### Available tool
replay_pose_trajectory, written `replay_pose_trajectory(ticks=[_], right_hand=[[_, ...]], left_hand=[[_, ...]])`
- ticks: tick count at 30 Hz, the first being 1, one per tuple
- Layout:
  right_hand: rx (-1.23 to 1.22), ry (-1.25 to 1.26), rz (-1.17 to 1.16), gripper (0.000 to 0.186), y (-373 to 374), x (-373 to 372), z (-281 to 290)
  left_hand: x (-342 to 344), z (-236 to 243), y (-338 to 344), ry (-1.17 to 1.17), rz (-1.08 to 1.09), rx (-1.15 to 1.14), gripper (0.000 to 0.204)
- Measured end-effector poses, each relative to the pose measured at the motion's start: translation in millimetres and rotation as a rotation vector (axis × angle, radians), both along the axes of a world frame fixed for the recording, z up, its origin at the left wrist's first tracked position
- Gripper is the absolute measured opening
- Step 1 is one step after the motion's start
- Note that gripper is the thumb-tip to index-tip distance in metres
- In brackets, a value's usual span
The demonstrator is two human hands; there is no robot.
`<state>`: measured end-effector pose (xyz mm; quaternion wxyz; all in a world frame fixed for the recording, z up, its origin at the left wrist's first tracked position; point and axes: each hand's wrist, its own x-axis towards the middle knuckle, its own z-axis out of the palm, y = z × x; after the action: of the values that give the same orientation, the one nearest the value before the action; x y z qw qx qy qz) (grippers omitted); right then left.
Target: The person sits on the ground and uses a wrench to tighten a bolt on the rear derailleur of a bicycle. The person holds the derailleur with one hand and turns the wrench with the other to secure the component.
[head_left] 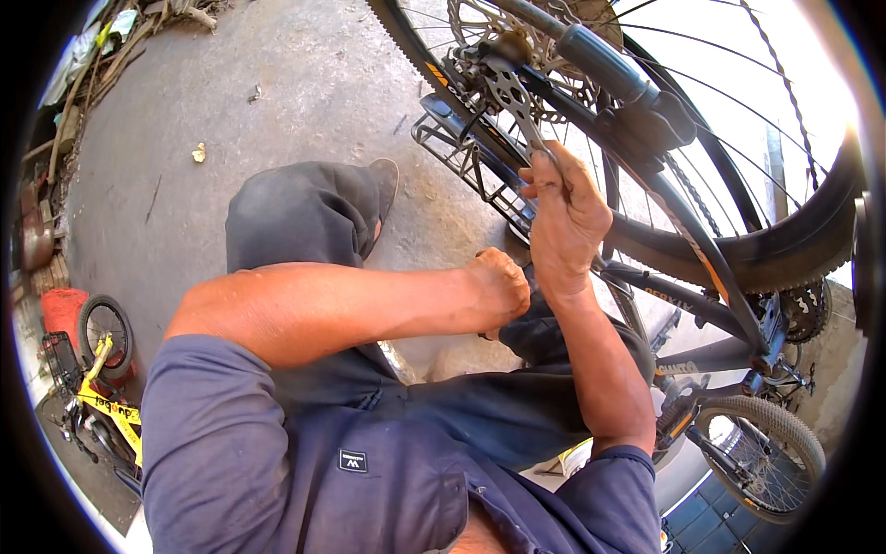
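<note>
Right hand (568, 212) grips a perforated metal wrench (517, 103) at a bicycle (706, 358) wheel's hub (509, 48), left hand (501, 286) curled closed nearby; keeping the tool flat and square should limit slipping.

I record a bicycle repair spot, though whether yard or workshop I cannot establish: a bicycle (720, 356) is before me, and my right hand (570, 222) holds a flat wrench (524, 114) at its wheel. I note rough, stained concrete ground (305, 92), branches (118, 57) heaped along its edge, a second, yellow bike (109, 406) and strong, daylight-like brightness.
</note>
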<state>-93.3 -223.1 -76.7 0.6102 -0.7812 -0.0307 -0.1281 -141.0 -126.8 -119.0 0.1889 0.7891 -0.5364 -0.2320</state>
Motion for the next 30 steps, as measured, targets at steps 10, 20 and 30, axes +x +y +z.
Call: replay_pose_trajectory(ticks=[10,20,30], right_hand=[[0.048,0.032,-0.027,0.025,1,-2,15],[0.041,0.036,-0.043,0.019,2,-1,13],[0.026,0.033,0.005,0.025,-1,-2,0]], left_hand=[[2,8,1,0.002,-0.006,0.027,0.014],[2,3,-1,0.037,0.011,0.030,0.013],[-2,2,1,-0.083,0.015,0.002,0.017]])
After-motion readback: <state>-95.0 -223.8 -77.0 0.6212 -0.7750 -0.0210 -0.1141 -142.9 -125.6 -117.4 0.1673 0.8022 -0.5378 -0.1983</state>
